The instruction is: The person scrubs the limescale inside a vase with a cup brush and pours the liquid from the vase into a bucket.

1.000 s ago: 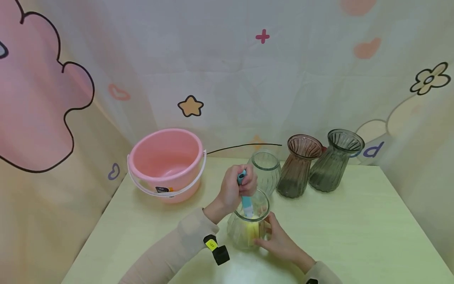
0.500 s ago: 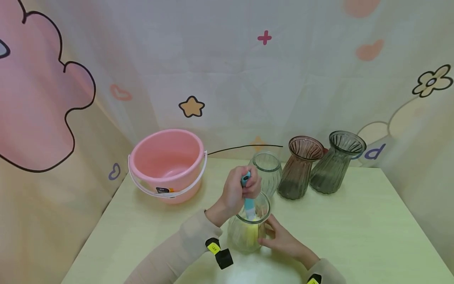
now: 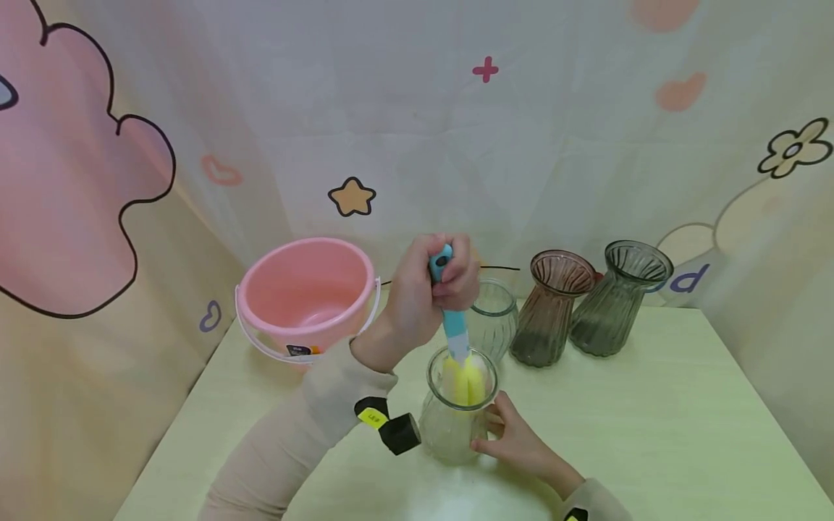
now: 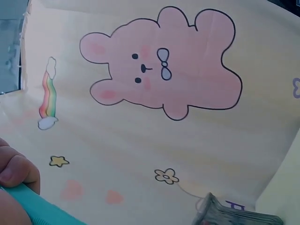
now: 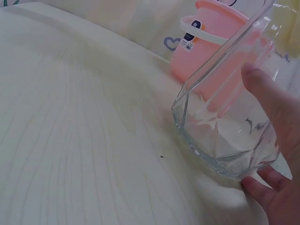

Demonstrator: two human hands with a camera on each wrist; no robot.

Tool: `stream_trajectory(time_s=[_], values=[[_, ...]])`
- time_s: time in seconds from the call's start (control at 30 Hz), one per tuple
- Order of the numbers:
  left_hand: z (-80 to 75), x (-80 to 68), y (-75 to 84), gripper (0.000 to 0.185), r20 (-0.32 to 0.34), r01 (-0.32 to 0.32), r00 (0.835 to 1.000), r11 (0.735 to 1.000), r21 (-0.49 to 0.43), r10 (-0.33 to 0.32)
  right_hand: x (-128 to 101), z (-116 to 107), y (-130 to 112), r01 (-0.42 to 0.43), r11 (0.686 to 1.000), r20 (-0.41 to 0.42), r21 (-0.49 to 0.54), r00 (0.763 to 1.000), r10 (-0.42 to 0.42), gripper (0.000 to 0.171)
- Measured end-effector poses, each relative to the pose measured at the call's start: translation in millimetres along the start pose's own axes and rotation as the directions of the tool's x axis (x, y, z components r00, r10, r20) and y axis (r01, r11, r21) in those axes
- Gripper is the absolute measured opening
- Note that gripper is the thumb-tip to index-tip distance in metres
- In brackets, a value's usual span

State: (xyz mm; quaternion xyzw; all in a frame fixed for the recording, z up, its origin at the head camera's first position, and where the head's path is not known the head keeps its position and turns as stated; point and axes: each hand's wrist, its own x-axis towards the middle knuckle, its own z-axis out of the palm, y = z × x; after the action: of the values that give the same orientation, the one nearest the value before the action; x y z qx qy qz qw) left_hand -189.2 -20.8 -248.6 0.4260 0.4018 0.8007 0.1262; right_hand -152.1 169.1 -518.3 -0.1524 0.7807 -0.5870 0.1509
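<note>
Sponge brush (image 3: 461, 376) higher, at vase (image 3: 456, 423) mouth

Clear glossy glass vase (image 3: 456, 420), yellow spongy brush head (image 3: 464, 382), smooth pink plastic bucket (image 3: 306, 297).

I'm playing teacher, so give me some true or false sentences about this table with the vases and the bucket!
1. The left hand grips a blue brush. True.
2. The yellow sponge sits at the mouth of the clear vase. True.
3. The right hand is inside the bucket. False: it holds the clear vase.
4. The bucket is green. False: it is pink.
5. A brown vase stands beside a grey vase. True.
</note>
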Motion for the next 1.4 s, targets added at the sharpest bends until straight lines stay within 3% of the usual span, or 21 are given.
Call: stream_trajectory(time_s=[0.13,0.23,0.67,0.93,1.17,1.4], values=[[5.2,4.0,9.8,0.031,0.031,-0.014,0.999,1.0,-0.017,0.014,0.2,1.5,0.4,-0.018,1.0,-0.032,-0.009,0.999,0.018,0.076],[5.9,1.8,5.9,0.031,0.03,0.001,1.0,1.0,-0.016,0.0,0.8,2.2,1.1,-0.016,1.0,-0.048,-0.009,0.999,0.015,0.077],[-11.6,-20.6,-40.8,0.032,-0.089,0.037,0.995,0.999,0.017,-0.036,0.2,2.8,1.5,0.029,0.999,-0.057,-0.013,0.998,-0.03,0.076],[-22.2,-41.6,-80.6,0.032,-0.147,0.113,0.983,0.993,0.03,-0.108,-1.0,7.3,2.4,0.037,0.998,-0.087,-0.047,0.995,-0.041,0.076],[-26.2,-43.8,-88.8,0.032,-0.138,0.074,0.989,0.993,0.088,-0.062,-2.5,3.1,-0.5,0.02,0.999,-0.026,-0.049,0.999,-0.021,0.077],[-25.3,-45.1,-88.0,0.031,-0.163,0.088,0.984,0.993,0.074,-0.075,-5.7,-4.9,-2.3,0.001,0.999,0.058,0.04,0.998,-0.003,0.071]])
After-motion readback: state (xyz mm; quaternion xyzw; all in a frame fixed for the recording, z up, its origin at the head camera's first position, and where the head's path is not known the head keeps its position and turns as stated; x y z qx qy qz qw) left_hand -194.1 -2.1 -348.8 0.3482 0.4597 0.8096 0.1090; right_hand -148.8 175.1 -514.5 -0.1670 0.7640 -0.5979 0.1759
